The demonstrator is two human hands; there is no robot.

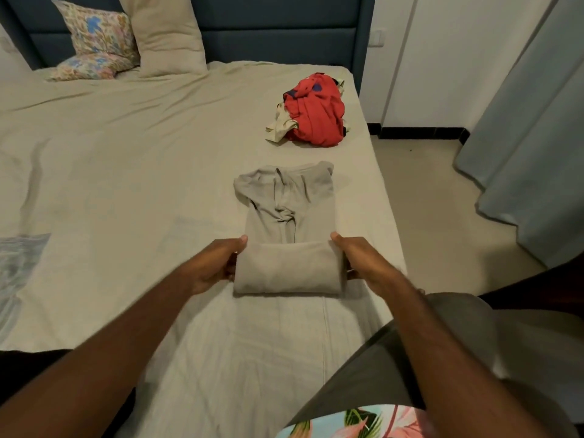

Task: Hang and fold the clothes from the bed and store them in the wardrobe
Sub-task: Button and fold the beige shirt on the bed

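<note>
Head: bed (pixel 126 153) under grey garment (pixel 286 216)

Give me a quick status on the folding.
Left hand and right hand grip the grey garment, near end folded over. Red clothes pile waits beyond. Nothing obstructing.

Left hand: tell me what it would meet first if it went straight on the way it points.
The left hand points up the bed and slightly inward, so it would probably meet the unfolded part of the grey garment first; depth is unclear.
</note>
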